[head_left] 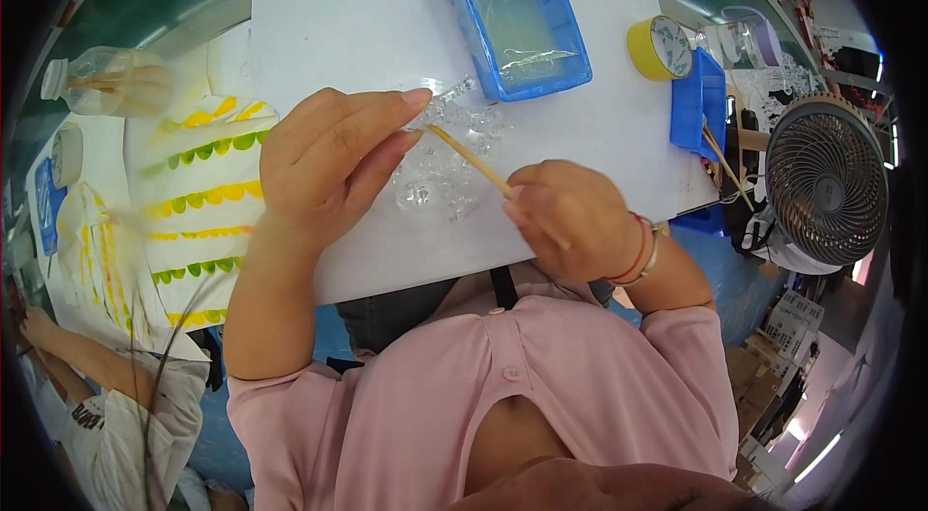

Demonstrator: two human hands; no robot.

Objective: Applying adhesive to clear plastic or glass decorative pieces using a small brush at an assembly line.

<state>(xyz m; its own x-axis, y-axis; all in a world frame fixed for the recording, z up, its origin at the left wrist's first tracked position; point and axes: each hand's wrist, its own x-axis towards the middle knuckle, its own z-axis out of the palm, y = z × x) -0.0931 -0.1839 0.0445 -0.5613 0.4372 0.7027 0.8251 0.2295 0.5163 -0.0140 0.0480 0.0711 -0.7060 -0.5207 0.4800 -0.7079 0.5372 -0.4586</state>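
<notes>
My right hand (570, 219) pinches a thin wooden stick (471, 160), its far end slanting up to the left fingertips. My left hand (333, 153) is closed in a pinch beside the stick's tip; whatever small piece it holds is too hard to make out. Below and behind the fingertips, a loose cluster of clear, shiny pieces (418, 194) lies on the white work surface (358, 18); their exact kind does not show. Just beyond them stands a blue tray (543, 89) with a see-through, glossy layer inside.
On the right are a yellow tape roll (643, 49), a small blue bin (688, 115) with sticks and a black fan (828, 184). At left lie sheets with yellow and green scallops (205, 208) and a clear bottle (106, 83). A co-worker's arm (87, 356) shows lower left.
</notes>
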